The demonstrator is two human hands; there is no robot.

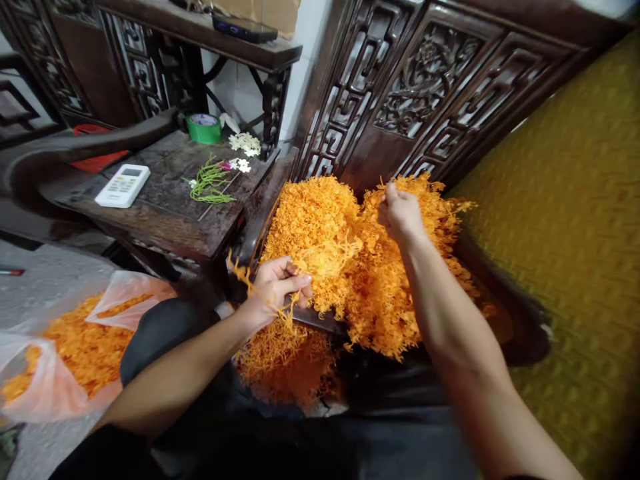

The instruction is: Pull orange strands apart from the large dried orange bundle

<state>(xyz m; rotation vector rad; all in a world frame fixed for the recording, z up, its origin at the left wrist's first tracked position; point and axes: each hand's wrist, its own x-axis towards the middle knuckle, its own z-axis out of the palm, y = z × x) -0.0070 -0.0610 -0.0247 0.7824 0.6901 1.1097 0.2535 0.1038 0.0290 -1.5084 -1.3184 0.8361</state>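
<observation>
My left hand (pixel 281 287) is closed around a loose bunch of orange flower sprigs (pixel 327 259), whose thin stems stick out on both sides of the fingers. Behind it, a dense heap of orange sprigs (pixel 310 207) lies on a dark wooden chair. At the upper part of a second orange heap (pixel 385 300), to the right, my right hand (pixel 401 212) is closed in a pinch. Its fingertips touch the sprigs there, and what lies between them is hidden. Below my left hand, more orange stems (pixel 280 363) hang down in front of the seat.
To the left, a dark wooden side table (pixel 170 230) bears a white remote control (pixel 123 185), green tape (pixel 204 128), green stems (pixel 210 183) and white blossoms (pixel 245 143). A plastic bag of orange pieces (pixel 75 347) lies on the floor. The carved chair back (pixel 370 150) rises behind the heaps.
</observation>
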